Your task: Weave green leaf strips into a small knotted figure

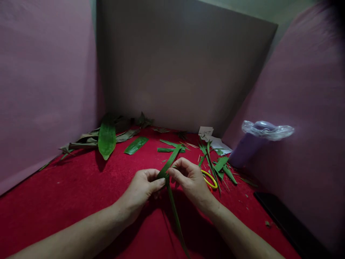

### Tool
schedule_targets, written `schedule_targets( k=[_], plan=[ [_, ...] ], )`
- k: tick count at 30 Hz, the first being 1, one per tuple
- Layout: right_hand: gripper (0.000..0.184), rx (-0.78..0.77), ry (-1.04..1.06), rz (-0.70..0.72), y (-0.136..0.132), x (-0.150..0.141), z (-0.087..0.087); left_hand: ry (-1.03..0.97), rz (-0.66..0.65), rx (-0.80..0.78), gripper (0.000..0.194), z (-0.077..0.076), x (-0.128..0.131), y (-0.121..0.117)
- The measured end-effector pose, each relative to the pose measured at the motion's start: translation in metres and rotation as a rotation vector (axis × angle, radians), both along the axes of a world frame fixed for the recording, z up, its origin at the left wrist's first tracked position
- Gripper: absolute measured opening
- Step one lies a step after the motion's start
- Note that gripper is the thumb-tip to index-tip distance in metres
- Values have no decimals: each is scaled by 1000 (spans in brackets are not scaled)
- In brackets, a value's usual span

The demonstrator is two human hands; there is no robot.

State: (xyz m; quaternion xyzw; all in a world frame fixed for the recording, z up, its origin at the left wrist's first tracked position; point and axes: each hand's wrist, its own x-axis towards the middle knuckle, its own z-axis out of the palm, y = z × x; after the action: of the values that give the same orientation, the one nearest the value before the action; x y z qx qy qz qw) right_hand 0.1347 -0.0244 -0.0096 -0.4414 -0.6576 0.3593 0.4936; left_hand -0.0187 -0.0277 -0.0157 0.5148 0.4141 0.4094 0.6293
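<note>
My left hand (pixel 147 185) is closed, thumb and fingers pinching a folded green leaf strip (pixel 170 160) above the red cloth. One end of the strip points up and away; a long narrow tail (pixel 175 212) hangs down toward me. Close beside it on the right, my right hand (pixel 188 176) has thumb and forefinger drawn together at the fold. What lies between those fingertips is too small to make out. Just behind my right hand, the yellow loop handle of scissors (pixel 211 180) shows, with a bit of red by it.
Cut leaf pieces (pixel 222 165) are scattered at right. A broad green leaf (pixel 107 138) lies over dry leaves (pixel 86 140) at left. White papers (pixel 218 144) sit at the back. A purple bin (pixel 245 149) with a plastic liner stands right, near a black flat object (pixel 285 216).
</note>
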Motion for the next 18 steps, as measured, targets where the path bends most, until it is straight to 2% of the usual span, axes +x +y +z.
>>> schedule_targets(
  k=[5, 9, 12, 18],
  plan=[
    [23, -55, 14, -35, 0, -3, -2, 71, 25, 34, 16, 6, 4, -3],
    [25, -141, 128, 10, 1, -5, -2, 86, 20, 61, 15, 7, 5, -5],
    [26, -165, 201, 35, 2, -6, -3, 20, 52, 47, 16, 5, 2, -2],
    [21, -292, 161, 58, -4, -12, -6, -111, 146, 65, 15, -2, -2, 5]
  ],
)
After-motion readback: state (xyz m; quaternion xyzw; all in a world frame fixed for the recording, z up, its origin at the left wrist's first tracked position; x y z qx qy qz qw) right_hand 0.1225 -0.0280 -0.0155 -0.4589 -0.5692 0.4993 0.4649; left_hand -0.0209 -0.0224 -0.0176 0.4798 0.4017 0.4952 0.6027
